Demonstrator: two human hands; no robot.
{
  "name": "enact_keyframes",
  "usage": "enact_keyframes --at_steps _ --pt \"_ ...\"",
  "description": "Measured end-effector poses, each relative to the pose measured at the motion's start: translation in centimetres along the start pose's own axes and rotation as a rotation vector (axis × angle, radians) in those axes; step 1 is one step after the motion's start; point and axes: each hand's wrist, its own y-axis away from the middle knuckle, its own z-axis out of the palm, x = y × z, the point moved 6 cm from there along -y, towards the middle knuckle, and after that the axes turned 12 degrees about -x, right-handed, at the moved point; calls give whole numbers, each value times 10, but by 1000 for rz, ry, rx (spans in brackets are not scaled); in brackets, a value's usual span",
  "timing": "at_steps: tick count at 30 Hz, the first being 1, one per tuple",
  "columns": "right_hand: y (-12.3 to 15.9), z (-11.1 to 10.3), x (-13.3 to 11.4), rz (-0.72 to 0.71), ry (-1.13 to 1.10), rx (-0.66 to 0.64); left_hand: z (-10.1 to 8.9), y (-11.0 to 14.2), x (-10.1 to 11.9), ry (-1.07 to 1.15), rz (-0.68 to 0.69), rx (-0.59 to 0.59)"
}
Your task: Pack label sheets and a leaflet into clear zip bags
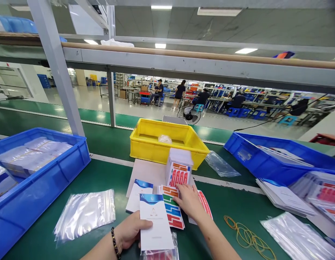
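My left hand [131, 229], with a dark beaded bracelet on its wrist, grips a white booklet [155, 227] with a blue top. The thumb lies across the booklet's front. Below its lower edge shows a clear plastic bag [159, 255] with something reddish inside. My right hand [189, 201] rests on a fanned pile of colourful label sheets [172, 208], thumb and fingertips apart on its right edge. Just beyond stands a packed stack of red and orange label sheets [180, 173]. Another white booklet [139, 196] lies behind the held one. Red labels [205, 204] lie partly behind my right forearm.
Clear bags [86, 215] lie at left beside a blue bin [75, 159] of packs. A yellow bin [148, 150] stands ahead, another blue bin [254, 162] at right. Rubber bands [248, 236] and more bags [299, 234] lie at right. A metal shelf beam [183, 61] crosses above.
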Motion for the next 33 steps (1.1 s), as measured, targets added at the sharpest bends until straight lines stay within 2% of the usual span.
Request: enact_keyframes --at_steps 5,8,10,12,14,16,18,19,21,24,27,31,33 --pt "0 -13 2 42 -129 10 2 1 1 19 3 -37" --pt "4 -27 15 84 -239 35 3 2 -2 92 -19 -43" --pt "9 -39 29 162 -330 119 3 2 -4 120 -35 -37" --pt "19 -47 43 287 -548 254 3 1 -6 121 -46 -30" --pt "29 -44 48 388 -873 331 2 -1 -9 127 -53 -22" --pt "34 -30 35 399 -1116 230 3 -4 -13 173 -54 -30" --pt "39 -13 8 361 -1188 12 5 -7 -17 229 -43 -39" --pt "41 -4 -7 335 -1183 -96 5 -9 -19 243 -36 -35" --pt "48 12 -31 291 -1154 -217 4 -11 -22 229 -21 -1" --pt "53 27 -48 262 -1055 -251 5 -10 -21 149 -8 62" --pt "53 22 -40 231 -856 -162 9 -5 -15 107 -51 118" --pt "52 -15 -8 163 -381 97 11 1 -13 136 -158 164" --pt "53 -29 6 183 -80 159 8 0 -14 156 -156 159"
